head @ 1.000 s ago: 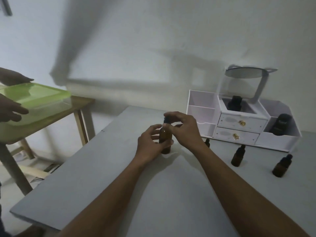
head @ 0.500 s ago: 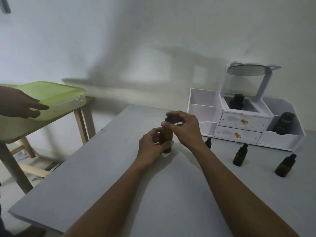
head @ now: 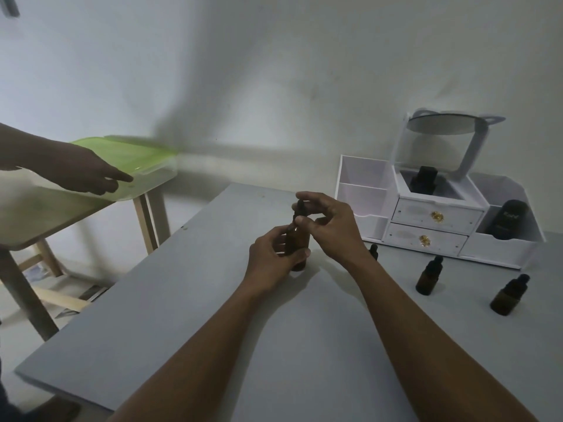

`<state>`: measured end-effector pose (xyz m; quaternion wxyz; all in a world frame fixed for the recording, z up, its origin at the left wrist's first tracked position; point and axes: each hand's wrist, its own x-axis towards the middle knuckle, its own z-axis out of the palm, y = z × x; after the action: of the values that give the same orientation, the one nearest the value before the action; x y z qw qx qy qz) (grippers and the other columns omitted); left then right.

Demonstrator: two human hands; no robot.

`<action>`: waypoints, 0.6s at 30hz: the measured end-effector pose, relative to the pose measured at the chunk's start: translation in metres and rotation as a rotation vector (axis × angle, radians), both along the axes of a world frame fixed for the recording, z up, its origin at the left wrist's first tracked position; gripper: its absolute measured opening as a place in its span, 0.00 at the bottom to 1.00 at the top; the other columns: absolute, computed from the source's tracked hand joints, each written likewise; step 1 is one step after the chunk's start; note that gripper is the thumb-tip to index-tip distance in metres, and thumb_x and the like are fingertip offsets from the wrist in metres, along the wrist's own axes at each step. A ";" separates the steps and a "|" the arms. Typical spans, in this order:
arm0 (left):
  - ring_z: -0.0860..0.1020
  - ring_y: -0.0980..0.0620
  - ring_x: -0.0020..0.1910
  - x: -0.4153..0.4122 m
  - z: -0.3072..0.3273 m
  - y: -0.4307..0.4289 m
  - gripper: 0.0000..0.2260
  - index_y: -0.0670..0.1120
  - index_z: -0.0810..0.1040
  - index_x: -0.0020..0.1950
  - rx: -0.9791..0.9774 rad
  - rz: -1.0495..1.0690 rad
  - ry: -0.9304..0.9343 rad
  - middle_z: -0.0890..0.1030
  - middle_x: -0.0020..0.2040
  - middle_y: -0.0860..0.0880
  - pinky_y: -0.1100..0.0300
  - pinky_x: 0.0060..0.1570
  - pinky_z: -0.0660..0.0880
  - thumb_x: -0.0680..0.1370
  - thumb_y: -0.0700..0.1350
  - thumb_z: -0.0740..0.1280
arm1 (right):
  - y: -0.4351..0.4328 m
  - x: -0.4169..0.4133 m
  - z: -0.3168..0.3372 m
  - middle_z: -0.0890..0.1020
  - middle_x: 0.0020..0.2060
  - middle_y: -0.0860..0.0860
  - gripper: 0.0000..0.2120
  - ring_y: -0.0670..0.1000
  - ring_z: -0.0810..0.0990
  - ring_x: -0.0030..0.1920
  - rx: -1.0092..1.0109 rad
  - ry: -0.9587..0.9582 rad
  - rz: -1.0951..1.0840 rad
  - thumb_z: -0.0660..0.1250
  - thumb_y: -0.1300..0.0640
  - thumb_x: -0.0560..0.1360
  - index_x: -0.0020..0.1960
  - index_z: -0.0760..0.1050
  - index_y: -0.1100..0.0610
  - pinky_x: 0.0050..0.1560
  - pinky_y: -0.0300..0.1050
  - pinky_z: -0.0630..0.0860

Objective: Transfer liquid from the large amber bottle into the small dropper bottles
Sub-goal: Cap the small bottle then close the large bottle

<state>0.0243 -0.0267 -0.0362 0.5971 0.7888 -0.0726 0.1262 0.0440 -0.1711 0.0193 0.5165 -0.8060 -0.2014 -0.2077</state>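
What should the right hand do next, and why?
Probably twist the cap off the bottle. The left hand grips the bottle upright on the table, the right hand's fingers pinch the cap, and the cap looks seated on the neck. The small bottles to the right stand capped, so no transfer seems begun.

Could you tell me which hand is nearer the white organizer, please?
Right. The right hand, pinching the dropper cap, sits just left of the white organizer; the left hand grips the amber bottle, farther left.
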 end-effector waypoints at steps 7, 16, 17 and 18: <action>0.79 0.60 0.49 0.001 -0.001 0.000 0.24 0.54 0.76 0.64 0.013 0.003 -0.003 0.81 0.58 0.54 0.74 0.45 0.72 0.69 0.52 0.77 | 0.002 0.002 -0.003 0.86 0.48 0.42 0.18 0.39 0.83 0.50 0.014 0.011 -0.039 0.79 0.53 0.70 0.59 0.82 0.48 0.49 0.35 0.78; 0.78 0.66 0.46 0.000 0.000 0.001 0.24 0.54 0.77 0.63 0.017 0.002 0.000 0.81 0.54 0.57 0.74 0.44 0.72 0.68 0.52 0.77 | 0.004 -0.002 -0.002 0.87 0.45 0.44 0.13 0.40 0.84 0.48 0.081 0.058 -0.027 0.78 0.57 0.70 0.54 0.84 0.51 0.50 0.40 0.79; 0.78 0.67 0.46 0.000 0.000 0.001 0.24 0.54 0.77 0.62 0.022 0.005 0.000 0.81 0.54 0.57 0.74 0.44 0.72 0.68 0.52 0.77 | 0.005 -0.001 -0.002 0.87 0.44 0.44 0.14 0.41 0.84 0.48 0.094 0.065 -0.031 0.79 0.56 0.69 0.53 0.84 0.51 0.49 0.39 0.79; 0.78 0.67 0.46 0.000 0.000 0.001 0.23 0.55 0.77 0.62 0.025 0.007 -0.001 0.82 0.54 0.57 0.74 0.44 0.72 0.68 0.52 0.77 | 0.005 0.000 -0.003 0.86 0.44 0.45 0.15 0.43 0.84 0.48 0.106 0.071 -0.035 0.81 0.54 0.67 0.53 0.84 0.50 0.49 0.39 0.79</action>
<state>0.0242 -0.0253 -0.0366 0.5866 0.7965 -0.0718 0.1279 0.0439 -0.1659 0.0163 0.5616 -0.7877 -0.1575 -0.1984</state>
